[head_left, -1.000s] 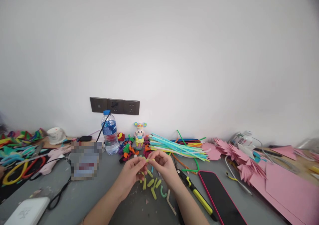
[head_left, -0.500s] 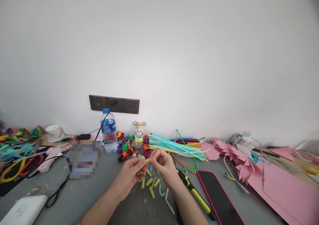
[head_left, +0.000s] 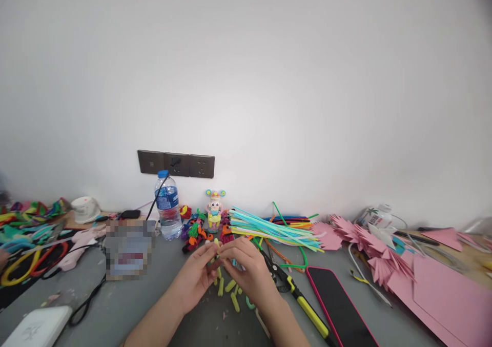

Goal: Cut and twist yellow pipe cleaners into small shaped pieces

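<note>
Both hands meet over the middle of the grey table. My left hand (head_left: 198, 278) is closed, its thumb and fingers pinching a small yellow-green pipe cleaner piece (head_left: 217, 243) that pokes up between them. Against it, my right hand (head_left: 244, 267) is closed too, fingertips bent towards the left thumb; its grip is partly hidden, and what it holds cannot be made out. Below the hands lie several short yellow-green pipe cleaner pieces (head_left: 234, 302). A pale bent strip (head_left: 263, 322) lies by the right forearm.
Behind the hands stand a small figure (head_left: 214, 213) and a water bottle (head_left: 168, 206), near a bundle of pipe cleaners (head_left: 277, 229). Yellow-black pliers (head_left: 307, 308) and a phone (head_left: 340, 306) lie right. Pink paper (head_left: 449, 290) is farther right, a white box (head_left: 36, 329) front left.
My right hand has turned over further, its fingers now curled across the left fingertips. The yellow-green piece has swung from lying sideways to pointing upward. The view has tilted slightly.
</note>
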A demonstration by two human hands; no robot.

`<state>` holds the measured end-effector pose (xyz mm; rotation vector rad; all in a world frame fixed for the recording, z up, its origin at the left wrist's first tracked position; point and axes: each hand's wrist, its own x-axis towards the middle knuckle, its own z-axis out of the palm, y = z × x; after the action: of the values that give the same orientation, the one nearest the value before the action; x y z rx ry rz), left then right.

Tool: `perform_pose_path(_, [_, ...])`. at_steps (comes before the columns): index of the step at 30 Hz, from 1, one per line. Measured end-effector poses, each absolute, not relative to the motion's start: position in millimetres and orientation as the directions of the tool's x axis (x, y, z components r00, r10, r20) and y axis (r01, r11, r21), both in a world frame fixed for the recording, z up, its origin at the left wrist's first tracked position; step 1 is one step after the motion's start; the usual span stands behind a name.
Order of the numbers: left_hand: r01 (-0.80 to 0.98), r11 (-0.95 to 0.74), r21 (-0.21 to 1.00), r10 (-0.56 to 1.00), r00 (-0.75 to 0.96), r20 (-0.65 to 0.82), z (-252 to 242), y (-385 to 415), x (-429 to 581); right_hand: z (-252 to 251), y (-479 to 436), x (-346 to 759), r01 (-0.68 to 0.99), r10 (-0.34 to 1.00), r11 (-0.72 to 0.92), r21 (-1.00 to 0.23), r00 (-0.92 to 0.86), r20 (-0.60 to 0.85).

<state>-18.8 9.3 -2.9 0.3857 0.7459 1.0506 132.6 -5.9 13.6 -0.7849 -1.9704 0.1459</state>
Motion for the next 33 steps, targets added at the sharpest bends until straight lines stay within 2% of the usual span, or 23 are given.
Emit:
perform_pose_path(10, [-0.606, 0.421, 0.675, 0.904, 0.223, -0.364, -7.8, 11.0, -17.1, 9.7, -3.4, 135.2, 0.439, 0.665, 0.732, -0.522, -0.291, 0.688])
perform_pose_path(15, [-0.475, 0.291, 0.831, 0.956, 0.123, -0.265, -5.9, 11.3, -18.5, 7.6, -3.8, 136.5, 0.455, 0.675, 0.72, -0.524, -0.28, 0.683])
perform_pose_path(18, [-0.41, 0.238, 0.881, 0.971, 0.095, -0.218, -3.5, 9.8, -19.5, 7.3, -3.2, 136.9, 0.465, 0.683, 0.711, -0.527, -0.277, 0.676])
perform_pose_path(27, [-0.468, 0.207, 0.859, 0.978, 0.101, -0.181, 1.7, 5.4, -16.4, 8.0, -4.0, 134.8, 0.429, 0.686, 0.714, -0.552, -0.272, 0.675])
perform_pose_path(33, [-0.445, 0.213, 0.87, 0.977, 0.113, -0.182, 3.6, 7.3, -17.9, 9.6, -3.9, 135.9, 0.344, 0.746, 0.66, -0.668, -0.196, 0.636])
